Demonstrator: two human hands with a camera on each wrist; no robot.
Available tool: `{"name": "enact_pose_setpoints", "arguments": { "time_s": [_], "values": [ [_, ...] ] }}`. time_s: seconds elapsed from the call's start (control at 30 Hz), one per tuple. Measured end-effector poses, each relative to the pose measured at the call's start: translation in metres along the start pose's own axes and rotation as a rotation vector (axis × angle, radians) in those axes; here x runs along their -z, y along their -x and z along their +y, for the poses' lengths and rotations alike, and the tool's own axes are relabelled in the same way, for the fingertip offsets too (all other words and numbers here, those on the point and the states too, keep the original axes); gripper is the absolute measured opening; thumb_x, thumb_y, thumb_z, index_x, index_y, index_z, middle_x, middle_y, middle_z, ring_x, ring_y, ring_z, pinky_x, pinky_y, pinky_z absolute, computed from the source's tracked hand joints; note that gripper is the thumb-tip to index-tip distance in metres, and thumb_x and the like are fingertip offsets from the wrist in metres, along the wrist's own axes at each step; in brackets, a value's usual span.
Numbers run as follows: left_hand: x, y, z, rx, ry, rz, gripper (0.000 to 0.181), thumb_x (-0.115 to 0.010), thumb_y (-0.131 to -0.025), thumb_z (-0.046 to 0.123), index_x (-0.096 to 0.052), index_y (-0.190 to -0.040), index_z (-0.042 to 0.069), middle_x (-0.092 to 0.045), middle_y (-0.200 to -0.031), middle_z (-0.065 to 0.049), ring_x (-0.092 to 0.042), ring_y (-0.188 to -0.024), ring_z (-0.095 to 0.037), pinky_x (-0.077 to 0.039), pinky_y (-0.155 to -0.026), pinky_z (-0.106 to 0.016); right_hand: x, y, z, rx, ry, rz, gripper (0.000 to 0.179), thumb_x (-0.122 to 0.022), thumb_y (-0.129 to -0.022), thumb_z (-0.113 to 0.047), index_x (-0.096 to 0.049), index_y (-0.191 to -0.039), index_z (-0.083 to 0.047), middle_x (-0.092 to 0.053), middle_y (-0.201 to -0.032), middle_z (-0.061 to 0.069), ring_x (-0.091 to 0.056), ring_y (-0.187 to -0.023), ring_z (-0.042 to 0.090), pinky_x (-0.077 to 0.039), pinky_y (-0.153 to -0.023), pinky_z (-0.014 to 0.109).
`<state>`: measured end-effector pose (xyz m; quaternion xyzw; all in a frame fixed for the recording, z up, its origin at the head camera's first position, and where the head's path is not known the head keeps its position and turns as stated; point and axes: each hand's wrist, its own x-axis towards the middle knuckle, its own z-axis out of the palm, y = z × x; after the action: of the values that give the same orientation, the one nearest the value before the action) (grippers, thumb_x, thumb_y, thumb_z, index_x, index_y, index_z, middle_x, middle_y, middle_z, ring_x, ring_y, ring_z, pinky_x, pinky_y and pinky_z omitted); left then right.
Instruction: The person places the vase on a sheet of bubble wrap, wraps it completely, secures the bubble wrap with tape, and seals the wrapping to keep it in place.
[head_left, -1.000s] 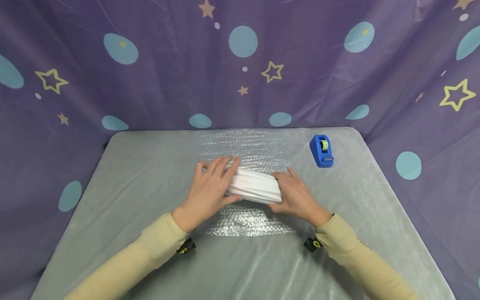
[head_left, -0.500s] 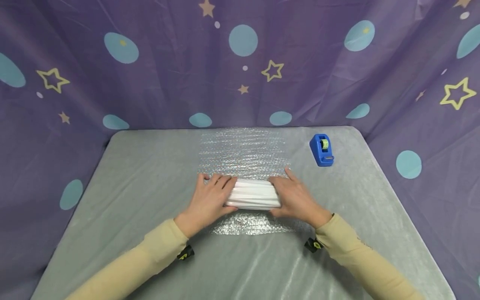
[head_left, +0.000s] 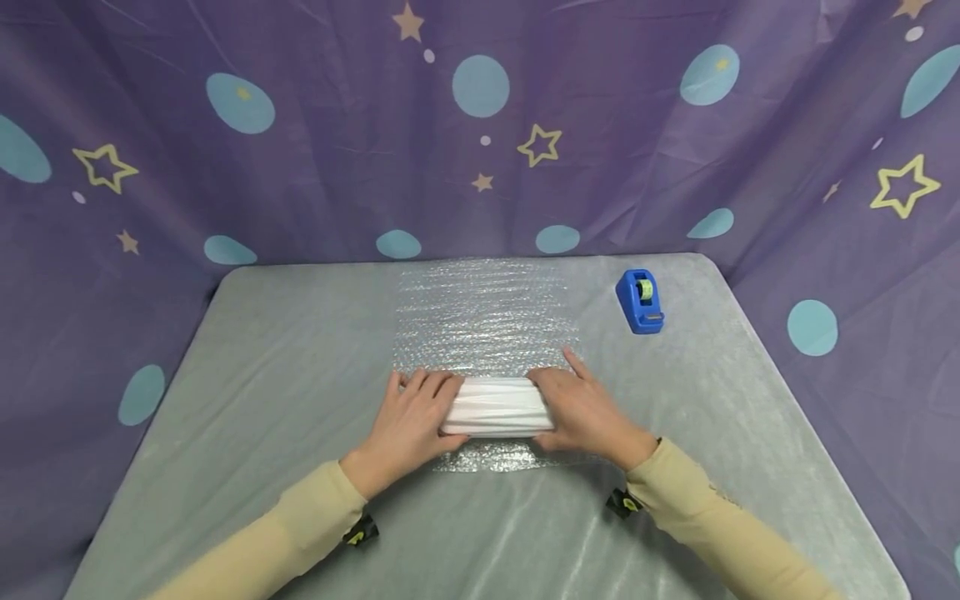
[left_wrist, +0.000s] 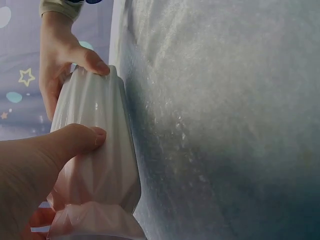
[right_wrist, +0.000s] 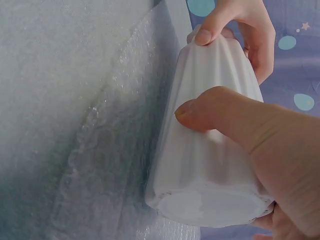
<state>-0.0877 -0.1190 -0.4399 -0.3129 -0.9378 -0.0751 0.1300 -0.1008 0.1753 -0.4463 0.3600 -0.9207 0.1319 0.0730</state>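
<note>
A white ribbed vase (head_left: 497, 407) lies sideways across the near part of a clear bubble wrap sheet (head_left: 487, 321). My left hand (head_left: 408, 423) grips the end with the narrowed neck and flared rim, its thumb (left_wrist: 85, 139) pressed along the near side. At the other end my right hand (head_left: 588, 414) grips the vase beside its flat base (right_wrist: 212, 206). Both hands have their thumbs toward the person and fingers over the far side. In the right wrist view the wrap's near edge lies just beside the vase.
A blue tape dispenser (head_left: 640, 302) with a yellowish roll stands at the back right of the grey covered table (head_left: 300, 333). Behind the table hangs a purple curtain (head_left: 322, 150) with stars and blue dots. The wrap reaches the table's back edge.
Both hands have brought the vase toward the person, over the wrap's near part. It was slanted at first and now lies straight across. More of the wrap behind it shows.
</note>
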Motion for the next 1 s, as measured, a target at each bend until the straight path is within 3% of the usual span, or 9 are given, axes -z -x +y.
{"name": "enact_pose_setpoints", "arguments": {
  "time_s": [0.4, 0.67, 0.83, 1.0],
  "values": [
    [-0.011, 0.009, 0.002, -0.009, 0.010, 0.036, 0.076, -0.089, -0.072, 0.054, -0.063, -0.128, 0.010, -0.068, -0.122, -0.012, -0.062, -0.107, -0.031, -0.041, -0.084, -0.046, -0.006, 0.005, -0.003, 0.016, 0.000, 0.022, 0.091, -0.097, -0.061, -0.038, -0.056, -0.134, -0.002, -0.068, -0.126, 0.011, -0.065, -0.120, 0.031, -0.027, -0.120, 0.065],
    [-0.010, 0.008, 0.006, 0.000, 0.001, -0.015, 0.087, -0.089, -0.071, 0.060, -0.058, -0.136, 0.012, -0.065, -0.127, -0.013, -0.061, -0.111, -0.032, -0.042, -0.090, -0.052, -0.005, 0.006, -0.003, 0.002, 0.013, -0.015, 0.092, -0.097, -0.063, -0.042, -0.055, -0.136, -0.002, -0.067, -0.130, 0.012, -0.063, -0.123, 0.032, -0.026, -0.119, 0.066],
    [-0.008, 0.004, 0.011, -0.051, -0.023, -0.060, 0.103, -0.086, -0.068, 0.068, -0.052, -0.148, 0.014, -0.060, -0.137, -0.015, -0.058, -0.120, -0.033, -0.038, -0.105, -0.063, -0.003, 0.005, -0.003, -0.008, 0.004, -0.045, 0.095, -0.097, -0.064, -0.045, -0.054, -0.138, -0.002, -0.065, -0.133, 0.012, -0.061, -0.126, 0.032, -0.025, -0.120, 0.066],
    [-0.011, 0.002, 0.021, -0.105, -0.049, -0.102, 0.113, -0.083, -0.066, 0.072, -0.045, -0.155, 0.015, -0.053, -0.146, -0.016, -0.055, -0.124, -0.034, -0.037, -0.106, -0.068, -0.001, 0.005, -0.004, -0.009, 0.011, -0.063, 0.096, -0.096, -0.065, -0.048, -0.055, -0.139, -0.003, -0.065, -0.136, 0.012, -0.061, -0.128, 0.032, -0.027, -0.119, 0.067]
  ]
}}
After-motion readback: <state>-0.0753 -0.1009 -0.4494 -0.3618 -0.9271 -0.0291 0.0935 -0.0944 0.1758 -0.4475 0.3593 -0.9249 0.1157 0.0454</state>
